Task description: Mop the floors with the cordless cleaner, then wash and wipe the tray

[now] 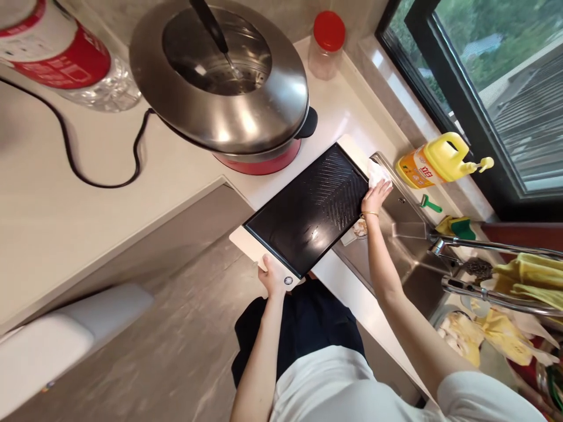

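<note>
A black electric griddle (pixel 303 211) with white ends slants across the view between the counter and my body, its ridged half toward the far right. My left hand (pixel 271 278) is closed on its near white end, thumb on top, beside a round dial (pixel 288 281); the fingers underneath are hidden. At the far end, over the griddle's right edge, my right hand (pixel 373 198) holds a crumpled white paper towel (pixel 379 173) under its fingers. Small wet-looking streaks shine on the black plate. Beneath the right wrist, a small dish with pale bits (pixel 359 227) is partly covered.
Behind the griddle stands a large lidded steel pot (pixel 281 111) on a red base. To the right lie the sink (pixel 407 234), faucet (pixel 444 243), yellow detergent jug (pixel 433 161) and green peeler (pixel 430 204). A red-lidded jar (pixel 329 35), big water bottle (pixel 101 79) and black cord (pixel 65 138) sit on the counter.
</note>
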Tool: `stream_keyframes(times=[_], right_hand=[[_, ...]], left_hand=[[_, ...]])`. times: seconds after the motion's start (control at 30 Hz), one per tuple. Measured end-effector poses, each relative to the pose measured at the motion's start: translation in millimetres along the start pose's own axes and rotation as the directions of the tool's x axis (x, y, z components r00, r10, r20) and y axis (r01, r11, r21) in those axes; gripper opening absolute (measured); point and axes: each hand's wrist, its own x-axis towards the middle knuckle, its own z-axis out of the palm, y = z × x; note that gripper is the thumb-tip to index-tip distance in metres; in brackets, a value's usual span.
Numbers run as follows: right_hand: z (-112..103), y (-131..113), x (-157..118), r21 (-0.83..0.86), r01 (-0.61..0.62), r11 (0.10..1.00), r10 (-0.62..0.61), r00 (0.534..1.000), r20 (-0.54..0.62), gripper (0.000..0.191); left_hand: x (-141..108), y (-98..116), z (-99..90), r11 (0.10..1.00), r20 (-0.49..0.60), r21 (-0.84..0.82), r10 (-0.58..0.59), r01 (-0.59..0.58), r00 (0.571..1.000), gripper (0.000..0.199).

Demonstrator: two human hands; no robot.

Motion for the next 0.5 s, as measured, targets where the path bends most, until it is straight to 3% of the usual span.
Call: stream_keyframes(times=[0.13,0.33,0.4,0.5], right_hand=[[8.2,-21.1,-43.3,0.041,-0.04,0.998,0.039,0.999,0.024,0.06],[-22.1,-22.6,-108.3,-0.032,0.132,0.991,-0.12,0.961,0.249,0.055],[-33.3,-15.0,-106.1,-0.055,0.217,0.975,-0.195,0.942,0.273,0.053],[-43.8,-0.5,-72.0,-0.065,0.296,0.953,-0.273,0.932,0.237,0.055]], left_hand=[[-2.4,2.7,0.2,1.0,0.009,0.004,0.012,-0.012,1.0,0.05],[-2.2,1.5,0.9,0.999,-0.002,0.031,0.017,-0.016,1.0,0.051],[-2.4,1.6,1.2,1.0,0.009,0.023,0.019,-0.019,1.0,0.051],[-1.9,0.8,1.2,0.999,0.024,0.008,0.038,-0.038,0.999,0.05]])
